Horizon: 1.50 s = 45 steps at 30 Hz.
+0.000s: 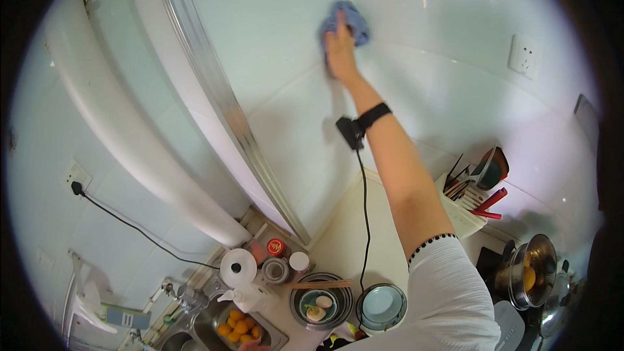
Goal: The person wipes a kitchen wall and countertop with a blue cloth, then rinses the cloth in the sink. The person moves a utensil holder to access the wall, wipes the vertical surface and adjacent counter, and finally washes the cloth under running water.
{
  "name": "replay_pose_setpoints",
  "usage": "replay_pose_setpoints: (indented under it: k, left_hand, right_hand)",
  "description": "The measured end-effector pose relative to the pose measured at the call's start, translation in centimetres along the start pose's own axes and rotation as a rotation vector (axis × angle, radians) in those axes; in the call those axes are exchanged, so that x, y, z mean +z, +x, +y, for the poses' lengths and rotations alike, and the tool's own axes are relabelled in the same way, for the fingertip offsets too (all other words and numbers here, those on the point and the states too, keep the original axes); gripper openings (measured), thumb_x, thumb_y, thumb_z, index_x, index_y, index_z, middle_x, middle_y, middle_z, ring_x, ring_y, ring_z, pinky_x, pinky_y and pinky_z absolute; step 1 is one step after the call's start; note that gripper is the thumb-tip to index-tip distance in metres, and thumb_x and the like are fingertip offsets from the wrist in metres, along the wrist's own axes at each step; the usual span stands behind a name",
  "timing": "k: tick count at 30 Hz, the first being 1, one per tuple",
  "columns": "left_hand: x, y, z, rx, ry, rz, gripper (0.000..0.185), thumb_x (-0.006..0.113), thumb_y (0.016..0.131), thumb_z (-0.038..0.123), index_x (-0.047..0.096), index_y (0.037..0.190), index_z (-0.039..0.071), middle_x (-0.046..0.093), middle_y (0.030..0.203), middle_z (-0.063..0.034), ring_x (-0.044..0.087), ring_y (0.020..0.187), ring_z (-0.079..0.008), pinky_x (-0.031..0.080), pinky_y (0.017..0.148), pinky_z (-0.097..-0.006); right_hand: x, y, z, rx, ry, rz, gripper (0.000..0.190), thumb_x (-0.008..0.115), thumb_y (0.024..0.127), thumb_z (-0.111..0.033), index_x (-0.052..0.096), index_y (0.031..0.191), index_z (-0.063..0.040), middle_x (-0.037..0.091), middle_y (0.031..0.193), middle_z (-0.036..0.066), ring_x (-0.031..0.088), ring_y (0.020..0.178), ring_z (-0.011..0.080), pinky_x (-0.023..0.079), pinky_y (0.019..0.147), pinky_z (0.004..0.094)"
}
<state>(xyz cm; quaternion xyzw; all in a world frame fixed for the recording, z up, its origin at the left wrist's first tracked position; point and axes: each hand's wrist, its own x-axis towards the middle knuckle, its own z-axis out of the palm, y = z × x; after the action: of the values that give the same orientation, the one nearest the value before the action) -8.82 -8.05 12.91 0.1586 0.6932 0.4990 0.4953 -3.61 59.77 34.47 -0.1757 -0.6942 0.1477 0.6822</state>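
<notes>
My right hand (342,53) is raised against the tiled wall, pressing a bunched blue cloth (360,24) near the corner where two wall faces meet. A black strap with a small device and cable (364,214) is on that wrist. Low in the view, only some fingers of my left hand (254,346) show at the edge of the steel sink (279,336), beside several orange fruits (240,326); whether they hold anything is unclear.
On the counter are nested bowls (298,317) with chopsticks across them, stacked plates (382,304), jars (275,270) and a white pump bottle (251,297). A utensil holder (458,214) and steel pot (531,273) stand right. A white pipe (146,156) runs left.
</notes>
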Motion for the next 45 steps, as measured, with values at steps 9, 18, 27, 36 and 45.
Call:
replay_pose_setpoints:
  k: [9, 18, 27, 36, 45]
  left_hand:
    - [-0.3, -0.6, -0.5, 0.010, 0.003, 0.028, 0.043, 0.058, 0.096, 0.022, 0.051, 0.136, 0.009, 0.065, 0.119, -0.0067, 0.058, 0.107, -0.0168, 0.044, 0.094, -0.0308]
    - [-0.7, 0.1, -1.0, 0.036, 0.006, -0.056, 0.046, 0.060, 0.094, 0.023, 0.049, 0.136, 0.007, 0.065, 0.118, -0.0080, 0.058, 0.107, -0.0170, 0.043, 0.095, -0.0311]
    - [-1.0, -0.2, -1.2, 0.113, -0.022, -0.036, 0.046, 0.060, 0.095, 0.024, 0.051, 0.135, 0.006, 0.066, 0.118, -0.0084, 0.060, 0.109, -0.0192, 0.044, 0.095, -0.0319]
    - [-0.4, 0.5, 0.1, 0.043, 0.006, -0.004, 0.047, 0.061, 0.094, 0.026, 0.051, 0.136, 0.008, 0.065, 0.120, -0.0070, 0.060, 0.110, -0.0184, 0.044, 0.095, -0.0307]
    - [-1.5, -0.7, -1.9, 0.063, -0.047, -0.023, 0.045, 0.061, 0.094, 0.026, 0.052, 0.135, 0.009, 0.066, 0.118, -0.0064, 0.059, 0.109, -0.0171, 0.044, 0.093, -0.0295]
  right_hand:
    - [0.1, -10.9, 13.1, 0.403, 0.137, 0.128, 0.059, 0.044, 0.097, -0.017, 0.025, 0.151, 0.000, 0.036, 0.150, 0.022, 0.036, 0.137, 0.0345, 0.028, 0.113, 0.0375]
    - [0.4, -12.2, 8.0, 0.579, 0.418, 0.060, 0.066, 0.044, 0.097, -0.017, 0.016, 0.156, -0.008, 0.022, 0.159, 0.013, 0.026, 0.143, 0.0254, 0.020, 0.116, 0.0316]
    - [2.3, -5.5, -11.7, -0.171, 0.012, -0.144, 0.062, 0.045, 0.094, -0.012, 0.024, 0.152, -0.002, 0.026, 0.157, 0.020, 0.023, 0.144, 0.0359, 0.013, 0.119, 0.0437]
    - [4.3, -5.2, -9.4, -0.461, -0.273, -0.158, 0.039, 0.054, 0.093, -0.016, 0.050, 0.126, 0.004, 0.046, 0.132, 0.030, 0.038, 0.126, 0.0506, 0.028, 0.110, 0.0548]
    - [3.5, -2.0, -10.5, -0.305, -0.018, 0.066, 0.061, 0.047, 0.090, -0.009, 0.031, 0.148, 0.002, 0.035, 0.151, 0.022, 0.031, 0.138, 0.0384, 0.021, 0.116, 0.0480]
